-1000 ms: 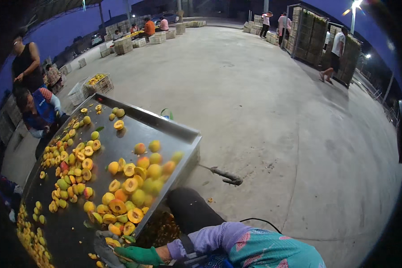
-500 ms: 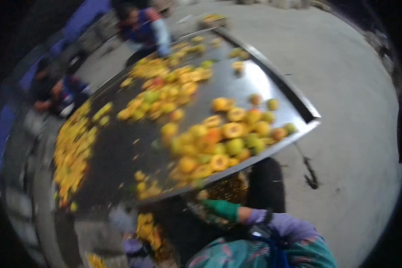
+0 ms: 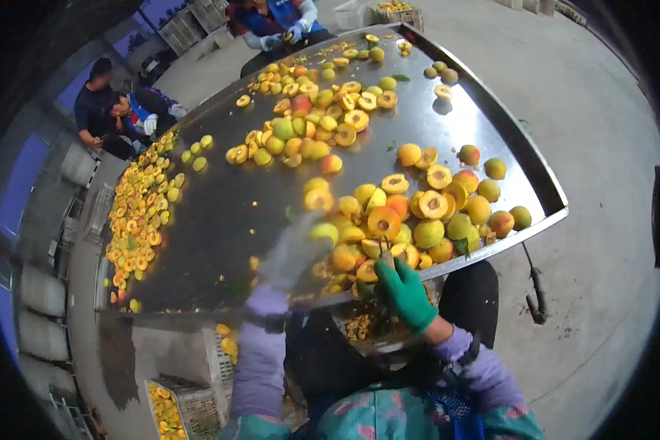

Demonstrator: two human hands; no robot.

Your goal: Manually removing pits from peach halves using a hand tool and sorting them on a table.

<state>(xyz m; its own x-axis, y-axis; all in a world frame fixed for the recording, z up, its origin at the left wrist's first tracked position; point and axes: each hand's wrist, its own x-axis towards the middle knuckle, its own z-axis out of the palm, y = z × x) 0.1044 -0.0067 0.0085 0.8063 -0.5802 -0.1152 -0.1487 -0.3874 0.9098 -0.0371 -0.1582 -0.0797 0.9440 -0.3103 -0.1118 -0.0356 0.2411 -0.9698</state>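
A pile of yellow peaches (image 3: 429, 233), some whole and some halved with reddish hollows, lies at the near right of the metal table (image 3: 220, 242). My right hand (image 3: 407, 293), in a green glove, is closed round a small pitting tool (image 3: 386, 251) with a pale handle and thin metal prongs. Its tip points into the near side of the pile. My left hand (image 3: 293, 253), in a light grey glove, reaches to the pile's left edge beside a yellow-green peach (image 3: 324, 233). Motion smears its fingers, so whether it grips that peach is unclear.
More peaches (image 3: 301, 132) lie mid-table, and a long heap of halves (image 3: 139, 220) lines the left edge. A raised metal rim (image 3: 491, 110) borders the right side. Co-workers sit at the far side and left. Below stand a crate of halves (image 3: 167, 414) and a container of pits (image 3: 359, 326).
My left hand has come up from above the crates at the lower left to the peach pile. My right hand has risen from below the table edge to the pile.
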